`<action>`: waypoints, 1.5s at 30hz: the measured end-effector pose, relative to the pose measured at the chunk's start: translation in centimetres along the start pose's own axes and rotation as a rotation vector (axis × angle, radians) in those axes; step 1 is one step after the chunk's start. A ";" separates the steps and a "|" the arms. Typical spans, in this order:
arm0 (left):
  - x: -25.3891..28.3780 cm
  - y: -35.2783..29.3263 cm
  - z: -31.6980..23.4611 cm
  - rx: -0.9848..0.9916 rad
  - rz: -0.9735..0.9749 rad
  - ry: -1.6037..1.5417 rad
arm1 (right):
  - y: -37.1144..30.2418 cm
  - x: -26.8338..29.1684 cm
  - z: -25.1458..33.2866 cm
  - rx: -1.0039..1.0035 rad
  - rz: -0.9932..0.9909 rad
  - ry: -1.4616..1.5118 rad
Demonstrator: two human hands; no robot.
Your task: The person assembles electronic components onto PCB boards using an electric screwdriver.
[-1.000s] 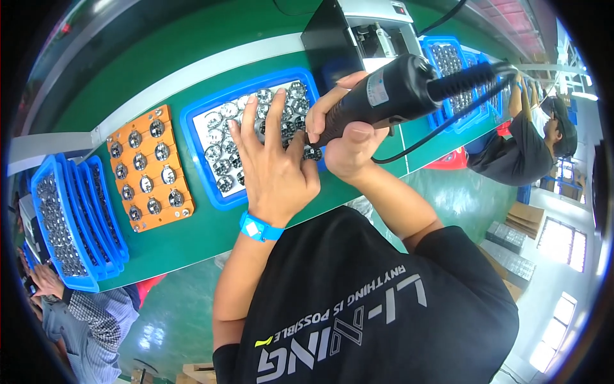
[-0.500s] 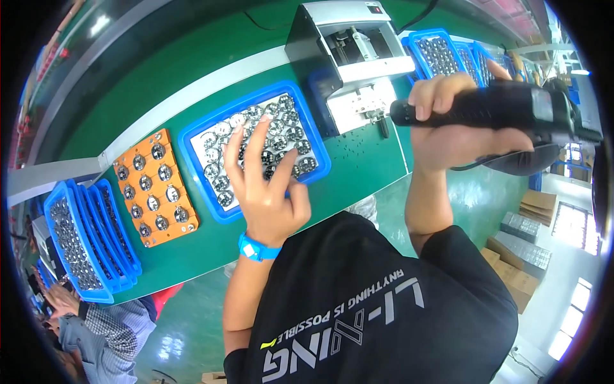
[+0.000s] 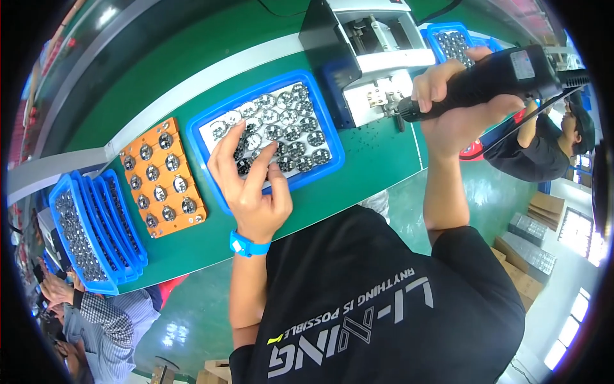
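Observation:
My left hand (image 3: 254, 197), with a blue wristband, is over the left part of a blue tray (image 3: 337, 168). Its fingers are apart and bent down among round silver-and-black parts (image 3: 292, 133) set in rows; whether a fingertip presses on one cannot be made out. In my right hand (image 3: 449, 121) is a black electric screwdriver (image 3: 495, 80), raised at the right with its tip pointing left, near the front of a grey-and-black bench machine (image 3: 358, 61). Left of the tray lies an orange fixture plate (image 3: 161, 206) bearing several similar round parts.
Several blue trays (image 3: 115, 262) of small parts lean together at the left table end. More blue trays (image 3: 441, 29) stand behind the machine. Dark bits, likely screws (image 3: 374, 134), are scattered before it. Co-workers sit at the left (image 3: 121, 320) and far right (image 3: 537, 144).
My left hand has moved left and toward me across the tray, its fingers more bent. The screwdriver is still in my right hand, tilted differently. The view has shifted, and a co-worker shows at right.

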State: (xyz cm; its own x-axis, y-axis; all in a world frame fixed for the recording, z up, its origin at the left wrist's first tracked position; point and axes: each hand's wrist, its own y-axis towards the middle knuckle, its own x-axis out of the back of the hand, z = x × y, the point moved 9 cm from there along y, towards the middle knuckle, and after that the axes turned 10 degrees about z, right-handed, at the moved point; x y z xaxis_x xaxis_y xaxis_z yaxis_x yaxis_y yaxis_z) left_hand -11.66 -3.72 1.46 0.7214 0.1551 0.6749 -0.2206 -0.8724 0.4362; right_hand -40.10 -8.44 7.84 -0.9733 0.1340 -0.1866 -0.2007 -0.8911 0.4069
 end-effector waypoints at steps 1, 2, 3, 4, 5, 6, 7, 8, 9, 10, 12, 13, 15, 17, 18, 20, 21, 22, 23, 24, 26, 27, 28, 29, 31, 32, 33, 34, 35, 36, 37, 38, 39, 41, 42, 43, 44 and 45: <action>-0.2 0.1 0.0 -0.005 0.014 0.006 | -0.2 0.0 -0.5 -0.035 0.031 -0.025; -0.3 0.1 -0.1 -0.010 0.027 0.011 | -0.6 -0.3 -0.9 -0.039 0.036 -0.022; -0.3 0.3 -0.3 -0.009 0.047 0.031 | -1.1 -0.8 -1.1 -0.025 0.043 0.170; -0.2 0.4 -0.4 -0.001 0.046 0.032 | -1.8 -1.6 -1.3 -0.014 0.048 0.363; -0.3 0.5 -0.6 -0.010 0.065 0.033 | -2.4 -2.5 -1.2 0.026 0.026 0.375; -0.3 0.6 -0.8 -0.021 0.084 0.030 | -3.2 -4.2 -0.9 0.057 0.075 0.426; -0.6 0.8 -1.0 -0.014 0.102 0.019 | -3.8 -5.6 -1.2 0.112 0.137 0.460; -0.8 0.8 -1.1 -0.011 0.103 0.016 | -4.5 -7.0 -1.7 0.166 0.199 0.494; -1.1 0.7 -1.1 -0.017 0.116 0.027 | -5.1 -8.1 -2.8 0.165 0.208 0.426; -1.5 0.6 -1.3 -0.027 0.132 0.033 | -5.6 -9.0 -3.8 0.167 0.214 0.352; -2.1 0.5 -0.9 0.020 0.155 0.042 | -5.8 -9.8 -5.6 0.114 0.197 0.309; -2.4 0.4 -0.7 0.025 0.159 0.058 | -6.0 -9.9 -6.2 0.091 0.173 0.277; -2.5 0.3 -0.6 0.025 0.182 0.097 | -6.3 -10.0 -6.9 0.064 0.157 0.246; -2.4 0.2 -0.5 0.035 0.183 0.100 | -6.3 -10.1 -6.3 0.157 0.174 0.273; -2.4 0.2 -0.4 0.036 0.187 0.101 | -6.3 -10.1 -6.4 0.155 0.180 0.274; -2.4 0.2 -0.2 0.046 0.185 0.095 | -6.5 -10.4 -6.2 0.162 0.210 0.251; -2.3 0.2 -0.2 0.050 0.178 0.094 | -6.5 -10.5 -6.2 0.197 0.232 0.258; -2.2 0.2 -0.2 0.055 0.172 0.094 | -6.5 -10.5 -6.1 0.196 0.236 0.259; -2.2 0.2 -0.2 0.057 0.169 0.095 | -6.5 -10.8 -6.0 0.199 0.267 0.223; -2.2 0.2 -0.1 0.057 0.172 0.096 | -6.6 -11.2 -5.8 0.202 0.297 0.186; -2.3 0.2 -0.1 0.059 0.174 0.101 | -6.5 -11.6 -6.4 0.135 0.306 0.148; -2.4 0.1 -0.2 0.054 0.183 0.104 | -6.5 -11.8 -6.9 0.068 0.307 0.104; -2.5 0.1 -0.3 0.048 0.192 0.108 | -6.2 -12.1 -7.4 -0.069 0.317 0.152; -2.4 0.0 -0.4 0.045 0.195 0.109 | -6.0 -12.3 -7.7 -0.083 0.323 0.129; -2.6 0.3 -0.4 0.055 0.192 0.119 | -5.5 -12.6 -7.9 -0.121 0.299 0.040; -2.6 0.3 -0.5 0.044 0.192 0.117 | -5.5 -12.7 -8.0 -0.140 0.298 0.080; -2.6 0.4 -0.6 0.047 0.200 0.127 | -5.5 -12.7 -8.0 -0.134 0.289 0.086; -2.7 0.4 -0.7 0.049 0.208 0.135 | -5.4 -12.7 -8.0 -0.127 0.279 0.091; -2.7 0.5 -0.6 0.048 0.208 0.128 | -5.5 -12.7 -7.8 -0.145 0.273 0.103; -2.7 0.4 -0.6 0.039 0.214 0.145 | -5.3 -12.6 -7.3 -0.124 0.259 0.042; -2.8 0.4 -0.6 0.038 0.207 0.142 | -5.3 -12.7 -7.2 -0.092 0.277 0.099; -2.8 0.3 -0.6 0.036 0.200 0.137 | -5.3 -12.4 -6.9 -0.060 0.296 0.154; -2.8 0.3 -0.6 0.039 0.206 0.101 | -5.0 -11.9 -5.9 -0.060 0.310 0.155; -2.5 0.4 -1.2 0.039 0.182 0.142 | -3.9 -9.5 -2.4 -0.065 0.286 0.052; -2.2 0.4 -1.4 0.039 0.159 0.153 | -3.3 -7.9 -0.4 -0.072 0.234 -0.092; -2.3 0.5 -1.4 0.038 0.168 0.156 | -2.5 -6.3 1.6 0.088 0.206 0.092; -2.5 0.5 -1.6 0.027 0.175 0.152 | -1.7 -4.5 3.0 0.250 0.178 0.276; -2.5 0.6 -1.7 0.030 0.154 0.164 | -1.2 -2.7 3.5 0.273 0.140 0.270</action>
State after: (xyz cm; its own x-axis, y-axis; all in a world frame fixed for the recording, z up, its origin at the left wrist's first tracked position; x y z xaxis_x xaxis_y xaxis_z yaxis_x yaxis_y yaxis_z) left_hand -14.69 -3.83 1.06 0.5638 0.0899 0.8210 -0.2989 -0.9045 0.3043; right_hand -37.59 -6.19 10.99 -0.9361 -0.1315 -0.3262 -0.1263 -0.7400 0.6606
